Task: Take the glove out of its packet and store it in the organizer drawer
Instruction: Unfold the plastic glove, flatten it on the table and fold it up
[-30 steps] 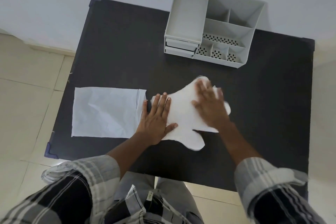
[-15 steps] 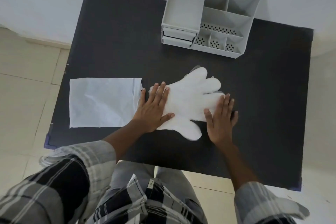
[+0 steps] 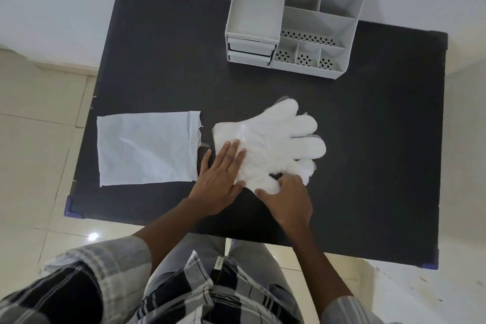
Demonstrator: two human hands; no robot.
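A thin white plastic glove (image 3: 273, 142) lies spread flat on the black table (image 3: 157, 60), its fingers pointing right. My left hand (image 3: 219, 176) rests flat on the glove's cuff end, fingers apart. My right hand (image 3: 286, 200) is at the glove's near edge, its fingertips curled onto the thumb part. The empty white packet (image 3: 144, 147) lies flat to the left of the glove. The grey organizer (image 3: 294, 18) stands at the table's far edge, with two shut drawers (image 3: 249, 52) stacked in its front left.
The organizer has several open-top compartments, some with perforated floors. The table's near edge runs just under my wrists. Tiled floor lies to the left and right, and a white wall is behind the table.
My right hand has moved from the glove's fingers, across the table to its right, to the glove's near edge by the thumb. My left hand stays on the cuff.
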